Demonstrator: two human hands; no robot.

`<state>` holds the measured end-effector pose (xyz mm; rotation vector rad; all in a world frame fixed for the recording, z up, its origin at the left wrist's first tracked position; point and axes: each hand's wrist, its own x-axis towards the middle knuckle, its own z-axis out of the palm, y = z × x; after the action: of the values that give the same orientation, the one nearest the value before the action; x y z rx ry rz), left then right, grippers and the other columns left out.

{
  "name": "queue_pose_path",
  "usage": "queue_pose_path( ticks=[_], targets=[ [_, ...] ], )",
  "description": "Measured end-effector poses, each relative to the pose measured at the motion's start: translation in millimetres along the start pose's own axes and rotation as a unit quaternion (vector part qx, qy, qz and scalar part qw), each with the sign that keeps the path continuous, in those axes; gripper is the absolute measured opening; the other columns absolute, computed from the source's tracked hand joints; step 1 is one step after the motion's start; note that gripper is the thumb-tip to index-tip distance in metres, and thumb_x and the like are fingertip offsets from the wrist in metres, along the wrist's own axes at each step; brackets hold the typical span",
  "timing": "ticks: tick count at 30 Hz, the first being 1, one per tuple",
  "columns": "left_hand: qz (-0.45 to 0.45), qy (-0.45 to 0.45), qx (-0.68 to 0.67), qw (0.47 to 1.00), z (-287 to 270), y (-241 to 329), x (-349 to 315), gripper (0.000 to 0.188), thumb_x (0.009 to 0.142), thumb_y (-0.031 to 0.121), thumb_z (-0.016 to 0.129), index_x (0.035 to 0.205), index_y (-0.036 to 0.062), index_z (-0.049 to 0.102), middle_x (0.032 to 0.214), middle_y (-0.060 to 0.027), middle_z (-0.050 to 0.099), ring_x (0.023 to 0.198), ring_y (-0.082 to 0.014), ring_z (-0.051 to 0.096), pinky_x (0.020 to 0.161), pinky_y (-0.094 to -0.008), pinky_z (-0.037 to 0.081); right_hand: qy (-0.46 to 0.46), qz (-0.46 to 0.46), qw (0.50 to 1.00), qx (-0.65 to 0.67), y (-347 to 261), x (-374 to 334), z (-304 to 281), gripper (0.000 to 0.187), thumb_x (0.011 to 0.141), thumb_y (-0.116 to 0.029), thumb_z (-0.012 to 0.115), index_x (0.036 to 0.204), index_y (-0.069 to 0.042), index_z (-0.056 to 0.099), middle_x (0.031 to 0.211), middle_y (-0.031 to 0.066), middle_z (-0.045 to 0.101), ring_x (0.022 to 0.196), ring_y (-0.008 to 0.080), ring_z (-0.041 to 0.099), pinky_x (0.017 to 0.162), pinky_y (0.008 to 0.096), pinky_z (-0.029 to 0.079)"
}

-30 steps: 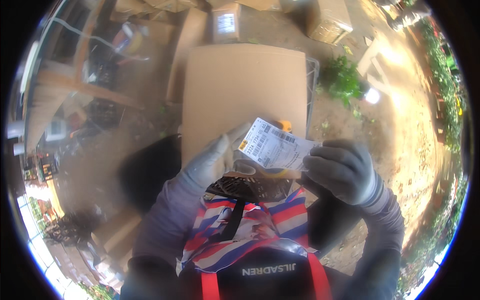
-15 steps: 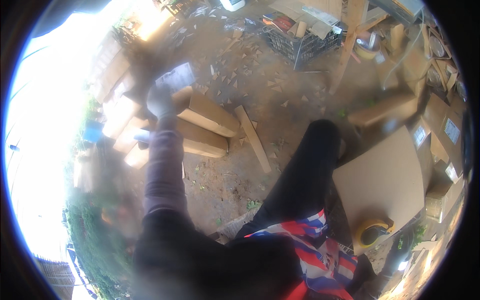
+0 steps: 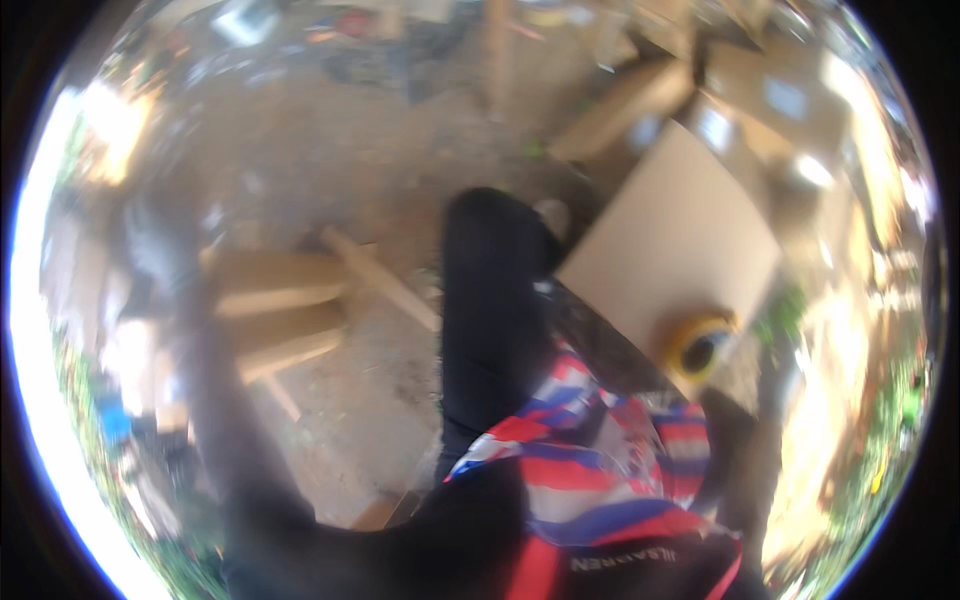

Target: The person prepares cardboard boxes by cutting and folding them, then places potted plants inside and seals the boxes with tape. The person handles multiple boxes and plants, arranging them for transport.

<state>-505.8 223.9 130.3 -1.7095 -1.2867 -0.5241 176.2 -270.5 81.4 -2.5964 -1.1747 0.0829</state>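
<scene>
My left hand [image 3: 158,245], in a pale glove, reaches out at the far left beyond the ends of two long brown cardboard boxes [image 3: 280,280]. Motion smears its fingers, so whether it holds anything cannot be made out. On the right, what seems to be my right hand [image 3: 787,380] is a grey blur beside a flat cardboard sheet [image 3: 670,235]; its fingers do not show. A yellow tape roll [image 3: 698,345] lies on the near corner of that sheet.
A narrow cardboard strip [image 3: 385,280] lies on the dirt floor beside the boxes. More cardboard boxes [image 3: 770,95] are piled at the far right. A wooden post [image 3: 497,60] stands at the back near a dark crate [image 3: 385,65]. My bent leg [image 3: 495,300] fills the middle.
The view has swung, shifting the whole scene left. The white paper at my left hand no longer shows. The sheet with the tape roll appears closer to the middle.
</scene>
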Motion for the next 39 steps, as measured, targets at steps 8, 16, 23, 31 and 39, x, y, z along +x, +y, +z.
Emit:
queue_pose_path(
  ticks=[8,16,23,31,39],
  targets=[
    [0.439,-0.234,-0.575,0.649,-237,494,-61,0.062,0.068,0.026,0.078,0.121,-0.001,0.059,0.131,-0.018,0.054,0.122,-0.0362,0.05,0.104,-0.0437,0.039,-0.128,0.18,0.975,-0.04,2,-21,118,0.076,0.087,-0.045,0.062,0.147,-0.008,0.035,0.08,0.0174,0.07,0.077,0.0362,0.069,0.068,0.0452,0.051],
    [0.601,-0.404,-0.307,0.618,-234,601,-194,0.112,0.078,0.058,0.066,0.154,0.0016,0.008,0.16,-0.0263,0.004,0.147,-0.0461,0.006,0.113,-0.0645,0.007,-0.13,0.184,0.966,-0.126,-3,-26,200,0.11,0.081,-0.057,0.066,0.151,0.006,0.008,0.089,0.0205,0.069,0.077,0.0349,0.068,0.068,0.0427,0.05],
    [0.639,-0.407,-0.315,0.572,-237,607,-183,0.1,0.079,0.057,0.065,0.155,0.0109,0.018,0.156,-0.0358,0.004,0.142,-0.0567,0.009,0.11,-0.0671,0.019,-0.019,0.245,0.964,0.104,3,-15,177,0.091,0.082,-0.029,0.066,0.152,-0.004,0.015,0.102,0.0248,0.066,0.089,0.0395,0.066,0.08,0.0447,0.052],
    [0.639,-0.273,-0.34,0.634,-234,613,-213,0.071,0.093,0.036,0.051,0.152,0.0057,0.026,0.144,-0.0414,0.031,0.129,-0.0594,0.035,0.104,-0.0658,0.03,0.119,0.16,0.918,0.342,28,9,64,0.068,0.084,-0.003,0.058,0.148,-0.008,0.036,0.126,0.0164,0.059,0.113,0.023,0.058,0.097,0.0338,0.046],
    [0.04,-0.458,-0.608,0.647,-131,580,-118,0.078,0.07,0.038,0.083,0.131,0.0034,0.049,0.113,-0.0178,0.065,0.101,-0.0334,0.064,0.091,-0.0457,0.049,0.061,0.091,0.866,0.487,54,2,13,0.063,0.086,0.001,0.058,0.146,-0.002,0.04,0.137,0.0115,0.051,0.123,0.0183,0.049,0.102,0.0308,0.041]
  ],
)
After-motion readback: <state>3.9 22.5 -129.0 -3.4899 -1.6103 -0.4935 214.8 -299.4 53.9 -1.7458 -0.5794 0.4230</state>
